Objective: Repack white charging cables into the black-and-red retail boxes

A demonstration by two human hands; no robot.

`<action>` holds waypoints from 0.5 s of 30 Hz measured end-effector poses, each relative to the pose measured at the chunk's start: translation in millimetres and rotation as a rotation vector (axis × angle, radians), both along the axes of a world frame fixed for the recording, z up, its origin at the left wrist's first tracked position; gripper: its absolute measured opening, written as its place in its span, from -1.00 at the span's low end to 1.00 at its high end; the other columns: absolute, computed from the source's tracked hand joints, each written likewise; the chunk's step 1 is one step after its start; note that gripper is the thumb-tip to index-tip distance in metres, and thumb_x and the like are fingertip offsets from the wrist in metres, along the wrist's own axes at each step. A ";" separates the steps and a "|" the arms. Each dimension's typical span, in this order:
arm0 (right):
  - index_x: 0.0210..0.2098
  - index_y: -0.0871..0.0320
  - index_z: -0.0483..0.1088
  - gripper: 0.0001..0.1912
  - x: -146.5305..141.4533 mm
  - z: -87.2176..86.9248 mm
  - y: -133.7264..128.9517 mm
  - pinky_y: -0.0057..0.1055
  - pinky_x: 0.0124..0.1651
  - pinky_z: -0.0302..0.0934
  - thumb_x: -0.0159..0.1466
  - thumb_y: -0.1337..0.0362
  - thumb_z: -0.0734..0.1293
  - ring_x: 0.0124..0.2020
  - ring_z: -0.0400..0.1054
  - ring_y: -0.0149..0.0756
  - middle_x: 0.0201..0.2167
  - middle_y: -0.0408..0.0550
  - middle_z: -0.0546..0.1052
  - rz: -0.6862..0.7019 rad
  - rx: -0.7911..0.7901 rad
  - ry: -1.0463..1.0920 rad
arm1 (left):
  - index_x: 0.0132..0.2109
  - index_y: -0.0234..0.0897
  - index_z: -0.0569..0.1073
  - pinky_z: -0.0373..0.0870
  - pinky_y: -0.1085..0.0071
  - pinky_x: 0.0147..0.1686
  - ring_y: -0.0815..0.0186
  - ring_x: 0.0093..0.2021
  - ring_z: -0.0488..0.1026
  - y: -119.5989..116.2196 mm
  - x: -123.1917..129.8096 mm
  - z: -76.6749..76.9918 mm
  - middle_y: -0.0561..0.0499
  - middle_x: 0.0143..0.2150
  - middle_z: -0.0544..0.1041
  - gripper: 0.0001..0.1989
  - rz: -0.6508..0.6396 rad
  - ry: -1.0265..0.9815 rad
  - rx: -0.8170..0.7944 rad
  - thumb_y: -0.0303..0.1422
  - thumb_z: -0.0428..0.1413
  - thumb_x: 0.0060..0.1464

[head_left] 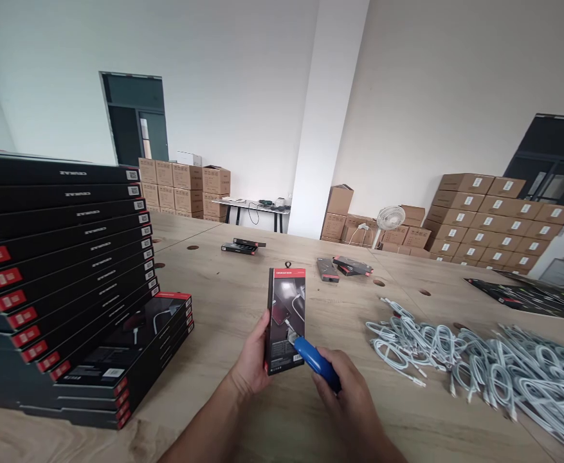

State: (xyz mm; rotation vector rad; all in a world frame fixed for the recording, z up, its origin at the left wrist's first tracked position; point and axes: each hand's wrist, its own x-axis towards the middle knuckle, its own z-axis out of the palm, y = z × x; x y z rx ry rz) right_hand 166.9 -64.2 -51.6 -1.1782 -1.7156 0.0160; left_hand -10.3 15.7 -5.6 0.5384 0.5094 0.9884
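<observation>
A black box with a red top band [287,296] stands upright in my left hand [254,354], whose fingers wrap round its left side and lower back. My right hand [344,382] is closed round a blue handheld tool [318,363]. The tool's metal tip lies at the lower front of the box, near its right edge. Whether the tip touches the surface cannot be made out. A small dark hanging loop shows above the box top.
Tall stacks of black boxes [103,257] rise at the left. Coiled white cables [498,366] spread over the wooden table [204,321] at the right. Small black boxes [328,269] lie beyond my hands, with flat printed sheets [527,299] at the far right. Cartons [484,218] and a fan [390,218] stand behind.
</observation>
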 end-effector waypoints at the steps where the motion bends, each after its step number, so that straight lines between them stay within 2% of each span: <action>1: 0.08 0.06 0.42 -0.71 0.8 -0.9 0.7 -0.40 -0.08 0.44 0.38 0.27 0.29 -0.11 0.54 -0.21 -0.10 0.00 0.61 -0.033 0.013 0.011 | -0.15 -0.38 0.60 0.54 0.21 -0.16 0.11 -0.33 0.63 -0.2 0.8 -1.3 -0.17 -0.31 0.68 -0.53 -0.025 0.016 -0.014 -0.03 0.04 0.26; 4: 0.07 0.11 0.42 -0.72 5.2 -2.2 3.2 -0.37 -0.10 0.44 0.40 0.21 0.27 -0.13 0.54 -0.18 -0.13 0.05 0.60 -0.132 0.055 0.036 | -0.16 -0.39 0.60 0.53 0.29 -0.20 0.12 -0.32 0.63 -0.5 4.5 -3.7 -0.17 -0.32 0.67 -0.50 -0.129 0.051 -0.050 0.02 0.09 0.23; 8: 0.05 0.12 0.43 -0.73 9.9 3.0 3.3 -0.33 -0.15 0.45 0.42 0.18 0.27 -0.17 0.54 -0.16 -0.17 0.05 0.60 -0.177 0.114 0.003 | -0.24 -0.38 0.61 0.48 0.42 -0.32 0.26 -0.43 0.57 -2.8 7.9 -5.3 -0.12 -0.36 0.66 -0.43 -0.240 0.097 -0.076 0.13 0.12 0.15; 12: 0.10 0.11 0.39 -0.70 9.2 17.0 -1.8 -0.29 -0.12 0.44 0.41 0.20 0.28 -0.12 0.53 -0.13 -0.11 0.07 0.59 -0.220 0.211 0.012 | -0.24 -0.42 0.63 0.44 0.46 -0.30 0.28 -0.38 0.58 -12.5 12.3 -8.0 -0.14 -0.35 0.67 -0.48 -0.407 0.207 -0.098 0.03 0.13 0.21; 15: 0.13 0.08 0.38 -0.68 9.2 23.6 -5.3 -0.29 -0.11 0.43 0.40 0.22 0.30 -0.11 0.53 -0.14 -0.10 0.05 0.59 -0.227 0.226 0.005 | -0.19 -0.41 0.63 0.42 0.48 -0.26 0.31 -0.34 0.57 -17.0 18.3 -9.0 -0.12 -0.30 0.68 -0.44 -0.389 0.195 -0.088 0.06 0.05 0.25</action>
